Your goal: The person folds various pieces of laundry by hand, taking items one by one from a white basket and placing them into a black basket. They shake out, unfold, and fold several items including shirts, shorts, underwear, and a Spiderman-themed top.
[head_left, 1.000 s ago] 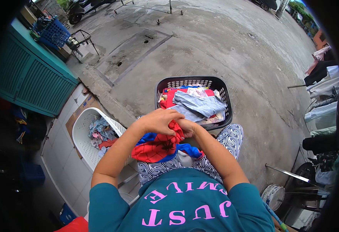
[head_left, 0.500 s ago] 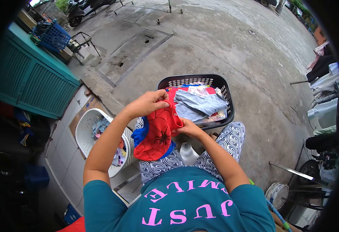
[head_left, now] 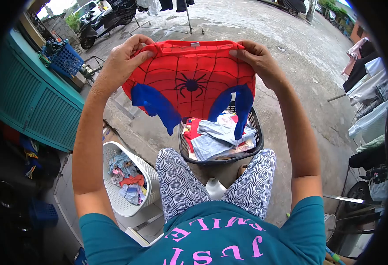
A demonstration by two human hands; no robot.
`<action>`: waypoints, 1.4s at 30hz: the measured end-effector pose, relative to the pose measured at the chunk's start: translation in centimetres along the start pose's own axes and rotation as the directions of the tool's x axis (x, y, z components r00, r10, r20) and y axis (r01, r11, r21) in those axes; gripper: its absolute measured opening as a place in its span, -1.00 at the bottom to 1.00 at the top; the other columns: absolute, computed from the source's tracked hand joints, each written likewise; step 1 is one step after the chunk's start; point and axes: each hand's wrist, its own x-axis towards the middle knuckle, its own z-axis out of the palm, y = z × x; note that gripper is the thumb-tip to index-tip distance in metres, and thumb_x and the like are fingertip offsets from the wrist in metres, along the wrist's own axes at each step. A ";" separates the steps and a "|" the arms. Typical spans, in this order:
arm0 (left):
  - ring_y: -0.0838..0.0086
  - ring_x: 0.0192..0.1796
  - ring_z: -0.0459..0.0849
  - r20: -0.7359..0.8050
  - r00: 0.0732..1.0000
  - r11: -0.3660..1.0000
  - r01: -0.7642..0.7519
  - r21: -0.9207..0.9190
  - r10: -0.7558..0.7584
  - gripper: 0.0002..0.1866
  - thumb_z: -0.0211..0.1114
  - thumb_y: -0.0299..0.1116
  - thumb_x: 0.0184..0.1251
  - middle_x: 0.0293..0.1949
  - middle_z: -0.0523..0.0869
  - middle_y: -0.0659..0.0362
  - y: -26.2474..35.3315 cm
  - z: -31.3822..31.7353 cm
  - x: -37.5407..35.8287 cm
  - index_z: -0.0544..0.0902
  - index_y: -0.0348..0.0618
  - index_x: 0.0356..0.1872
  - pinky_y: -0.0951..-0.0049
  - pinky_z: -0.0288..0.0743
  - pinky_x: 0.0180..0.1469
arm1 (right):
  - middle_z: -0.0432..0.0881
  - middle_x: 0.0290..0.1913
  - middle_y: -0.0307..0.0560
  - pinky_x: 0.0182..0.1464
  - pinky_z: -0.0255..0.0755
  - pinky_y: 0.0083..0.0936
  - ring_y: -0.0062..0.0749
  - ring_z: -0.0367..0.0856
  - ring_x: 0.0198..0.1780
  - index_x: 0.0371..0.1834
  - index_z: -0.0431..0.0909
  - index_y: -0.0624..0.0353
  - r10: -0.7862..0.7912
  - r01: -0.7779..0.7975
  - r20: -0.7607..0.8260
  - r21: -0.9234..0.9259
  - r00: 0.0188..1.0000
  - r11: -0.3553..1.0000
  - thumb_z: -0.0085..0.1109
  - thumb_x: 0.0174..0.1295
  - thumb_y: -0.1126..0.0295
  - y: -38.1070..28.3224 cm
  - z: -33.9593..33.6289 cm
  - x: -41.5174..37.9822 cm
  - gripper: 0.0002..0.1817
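Observation:
A red and blue shirt [head_left: 194, 66] with black web lines and a spider print hangs spread out in front of me. My left hand [head_left: 130, 59] pinches its top edge at the left corner, thumb on the near side. At the opposite corner my right hand [head_left: 260, 59] grips it the same way. A small white tag shows at the neckline between them. Behind and below the shirt stands a dark basket [head_left: 222, 160] on the ground, holding grey, red and white clothes [head_left: 218, 137]; the shirt hides its far part.
To my left stands a white basket [head_left: 147, 176] with mixed clothes, beside a teal louvered cabinet [head_left: 39, 95]. A blue crate [head_left: 66, 59] sits behind that. Laundry [head_left: 370, 92] hangs along the right. A motorbike [head_left: 108, 24] is parked at the far left.
Both hands have risen and moved apart. The shirt, bunched over my lap before, is now stretched open at chest height. My view has tilted up slightly.

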 end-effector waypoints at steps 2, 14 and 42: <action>0.75 -0.30 0.40 0.050 0.997 0.989 0.056 0.136 -0.063 -0.85 0.12 -0.40 0.27 -0.39 0.49 0.34 1.8 0.3 0.1 0.47 -0.21 -0.19 0.73 0.32 -0.25 | 0.57 -0.35 -0.31 -0.23 0.38 -0.76 -0.75 0.50 -0.31 -0.28 0.54 0.19 -0.028 0.028 -0.019 -0.001 0.999 1.000 0.15 0.15 0.33 -0.4 -0.9 0.2 -0.82; 0.66 -0.31 0.55 0.174 0.970 0.584 0.241 -0.775 -0.170 -0.89 0.09 -0.37 0.25 -0.34 0.59 0.24 -0.9 5.3 2.6 0.47 -0.17 -0.28 0.65 0.44 -0.22 | 0.55 -0.40 -0.21 -0.30 0.51 -0.69 -0.63 0.56 -0.38 -0.29 0.45 0.21 0.179 -0.218 0.172 0.248 0.969 0.944 0.19 0.10 0.36 -0.6 -3.0 0.2 -0.80; 0.54 -0.10 0.53 -0.215 0.963 0.874 -0.241 -0.422 0.161 -0.31 0.21 -0.63 -0.07 -0.05 0.50 0.10 2.9 13.1 -3.7 0.20 -0.10 0.18 0.56 0.46 -0.19 | 0.56 -0.37 -0.25 -0.19 0.40 -0.66 -0.69 0.47 -0.28 -0.23 0.50 0.24 -0.278 0.330 0.177 -0.523 0.944 0.786 0.25 0.02 0.40 -7.4 2.9 -0.1 -0.74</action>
